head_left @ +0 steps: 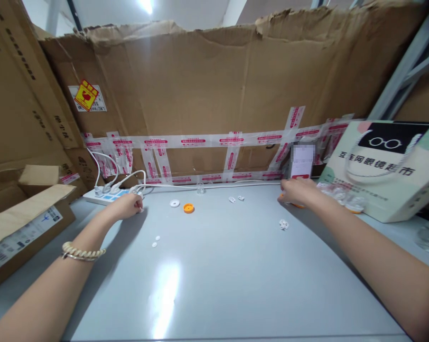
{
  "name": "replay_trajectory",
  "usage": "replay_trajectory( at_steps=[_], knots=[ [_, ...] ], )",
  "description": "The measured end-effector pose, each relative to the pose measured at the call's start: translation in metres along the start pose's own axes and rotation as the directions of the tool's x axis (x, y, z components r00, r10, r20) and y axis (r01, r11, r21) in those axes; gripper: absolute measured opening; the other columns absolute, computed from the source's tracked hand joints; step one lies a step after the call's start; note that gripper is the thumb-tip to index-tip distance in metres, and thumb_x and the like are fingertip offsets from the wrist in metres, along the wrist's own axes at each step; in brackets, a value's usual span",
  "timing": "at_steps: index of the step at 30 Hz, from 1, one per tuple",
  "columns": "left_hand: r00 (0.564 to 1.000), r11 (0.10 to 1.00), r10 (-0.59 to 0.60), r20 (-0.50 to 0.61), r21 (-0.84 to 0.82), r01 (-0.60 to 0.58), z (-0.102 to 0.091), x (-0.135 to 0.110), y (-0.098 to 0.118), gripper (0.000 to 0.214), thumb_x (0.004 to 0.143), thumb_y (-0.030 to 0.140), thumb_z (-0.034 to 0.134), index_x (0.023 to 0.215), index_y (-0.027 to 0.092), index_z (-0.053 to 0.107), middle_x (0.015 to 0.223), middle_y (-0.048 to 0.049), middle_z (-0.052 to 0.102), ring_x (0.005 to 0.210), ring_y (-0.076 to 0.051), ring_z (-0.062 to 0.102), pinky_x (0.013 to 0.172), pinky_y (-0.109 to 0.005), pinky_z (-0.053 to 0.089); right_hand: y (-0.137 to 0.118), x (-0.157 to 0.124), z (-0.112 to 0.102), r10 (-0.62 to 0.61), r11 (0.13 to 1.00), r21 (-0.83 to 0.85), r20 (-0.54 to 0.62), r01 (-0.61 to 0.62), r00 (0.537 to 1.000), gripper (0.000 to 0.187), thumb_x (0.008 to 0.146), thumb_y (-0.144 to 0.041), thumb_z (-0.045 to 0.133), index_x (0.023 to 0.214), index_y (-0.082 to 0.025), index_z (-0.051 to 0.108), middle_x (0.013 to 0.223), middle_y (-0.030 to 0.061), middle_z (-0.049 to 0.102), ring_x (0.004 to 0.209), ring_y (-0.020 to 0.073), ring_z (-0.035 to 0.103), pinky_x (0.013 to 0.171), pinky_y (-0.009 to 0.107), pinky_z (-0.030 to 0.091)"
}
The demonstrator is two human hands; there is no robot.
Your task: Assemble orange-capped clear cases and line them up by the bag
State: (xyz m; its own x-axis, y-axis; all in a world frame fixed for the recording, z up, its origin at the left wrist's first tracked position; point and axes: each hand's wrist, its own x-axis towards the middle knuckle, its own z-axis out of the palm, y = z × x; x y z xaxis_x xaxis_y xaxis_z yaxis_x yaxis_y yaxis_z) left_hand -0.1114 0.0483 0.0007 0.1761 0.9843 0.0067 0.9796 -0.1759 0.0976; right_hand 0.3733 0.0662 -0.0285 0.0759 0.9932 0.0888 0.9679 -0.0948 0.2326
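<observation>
My left hand rests closed on the grey table, right beside a white power strip with plugs and white cables in it. What its fingers hold is hidden. My right hand lies far to the right with its fingers curled over an orange piece at the table's back. Between the hands lie an orange cap, a white ring and small white parts. Another white part lies near my right wrist.
A taped cardboard wall closes the back. An open cardboard box stands at the left. A printed paper bag lies at the right with clear plastic pieces in front of it. A small clear cup stands by the cable.
</observation>
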Motion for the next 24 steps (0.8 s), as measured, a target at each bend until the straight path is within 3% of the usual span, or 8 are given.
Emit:
replay_trajectory(
  at_steps=[3, 6, 9, 13, 16, 19, 21, 24],
  knots=[
    [0.997, 0.998, 0.046, -0.058, -0.030, -0.048, -0.004, -0.006, 0.022, 0.015, 0.066, 0.027, 0.049, 0.065, 0.016, 0.059, 0.071, -0.0076, 0.067, 0.070, -0.023, 0.061, 0.063, -0.029, 0.045, -0.005, -0.004, -0.010, -0.006, 1.000, 0.007, -0.069, 0.006, 0.998, 0.041, 0.071, -0.043, 0.052, 0.102, -0.015, 0.058, 0.111, 0.0161, 0.059, 0.104, 0.0347, 0.050, 0.074, 0.039, 0.038],
    [0.980, 0.980, 0.152, -0.126, -0.112, -0.167, 0.000, -0.014, 0.066, 0.020, 0.077, 0.033, 0.045, 0.080, 0.018, 0.058, 0.082, -0.0043, 0.067, 0.077, -0.017, 0.061, 0.070, -0.025, 0.045, -0.014, -0.009, -0.023, -0.012, 0.998, 0.051, -0.204, 0.023, 0.979, 0.040, 0.078, -0.044, 0.045, 0.102, -0.014, 0.056, 0.109, 0.0164, 0.059, 0.101, 0.0342, 0.051, 0.073, 0.040, 0.037],
    [0.912, 0.880, 0.390, -0.125, -0.241, -0.410, 0.012, -0.024, 0.120, 0.016, 0.079, 0.028, 0.047, 0.080, 0.017, 0.059, 0.080, -0.0036, 0.065, 0.073, -0.015, 0.059, 0.067, -0.024, 0.045, -0.025, -0.015, -0.032, -0.051, 0.983, 0.147, -0.356, 0.109, 0.933, 0.033, 0.080, -0.041, 0.044, 0.097, -0.015, 0.058, 0.099, 0.0138, 0.063, 0.093, 0.0307, 0.055, 0.071, 0.037, 0.037],
    [0.824, 0.816, 0.566, 0.023, -0.157, -0.556, 0.025, -0.030, 0.169, 0.010, 0.077, 0.020, 0.048, 0.072, 0.017, 0.057, 0.075, -0.0029, 0.063, 0.069, -0.015, 0.056, 0.063, -0.024, 0.042, -0.041, -0.022, -0.033, -0.121, 0.945, 0.225, -0.431, 0.236, 0.894, 0.026, 0.081, -0.037, 0.047, 0.092, -0.018, 0.060, 0.097, 0.0096, 0.065, 0.092, 0.0272, 0.056, 0.072, 0.035, 0.037],
    [0.793, 0.795, 0.606, 0.072, -0.102, -0.598, 0.031, -0.029, 0.180, 0.010, 0.074, 0.018, 0.048, 0.068, 0.017, 0.055, 0.073, -0.0027, 0.061, 0.066, -0.014, 0.055, 0.060, -0.023, 0.041, -0.049, -0.026, -0.031, -0.167, 0.921, 0.251, -0.440, 0.299, 0.883, 0.024, 0.081, -0.036, 0.048, 0.091, -0.018, 0.060, 0.098, 0.0082, 0.066, 0.095, 0.0270, 0.056, 0.076, 0.036, 0.037],
    [0.788, 0.791, 0.611, 0.079, -0.100, -0.603, 0.033, -0.029, 0.181, 0.009, 0.072, 0.017, 0.048, 0.068, 0.017, 0.055, 0.071, -0.0026, 0.060, 0.064, -0.014, 0.054, 0.058, -0.023, 0.040, -0.054, -0.029, -0.031, -0.191, 0.904, 0.270, -0.436, 0.331, 0.879, 0.022, 0.081, -0.035, 0.049, 0.091, -0.018, 0.060, 0.099, 0.0081, 0.066, 0.096, 0.0267, 0.056, 0.078, 0.037, 0.037],
    [0.809, 0.811, 0.583, 0.083, -0.128, -0.571, 0.029, -0.030, 0.179, 0.008, 0.073, 0.021, 0.049, 0.071, 0.017, 0.057, 0.074, -0.0032, 0.061, 0.066, -0.015, 0.055, 0.058, -0.023, 0.041, -0.055, -0.030, -0.031, -0.201, 0.895, 0.281, -0.442, 0.348, 0.874, 0.021, 0.081, -0.033, 0.050, 0.089, -0.017, 0.060, 0.099, 0.0081, 0.066, 0.096, 0.0268, 0.056, 0.078, 0.037, 0.037],
    [0.872, 0.867, 0.483, 0.074, -0.182, -0.464, 0.014, -0.027, 0.163, 0.014, 0.073, 0.027, 0.051, 0.080, 0.017, 0.059, 0.081, -0.0044, 0.064, 0.072, -0.017, 0.058, 0.063, -0.025, 0.044, -0.058, -0.032, -0.033, -0.214, 0.873, 0.310, -0.452, 0.377, 0.866, 0.019, 0.080, -0.033, 0.050, 0.087, -0.018, 0.060, 0.096, 0.0078, 0.066, 0.093, 0.0264, 0.057, 0.077, 0.037, 0.038]
  ],
)
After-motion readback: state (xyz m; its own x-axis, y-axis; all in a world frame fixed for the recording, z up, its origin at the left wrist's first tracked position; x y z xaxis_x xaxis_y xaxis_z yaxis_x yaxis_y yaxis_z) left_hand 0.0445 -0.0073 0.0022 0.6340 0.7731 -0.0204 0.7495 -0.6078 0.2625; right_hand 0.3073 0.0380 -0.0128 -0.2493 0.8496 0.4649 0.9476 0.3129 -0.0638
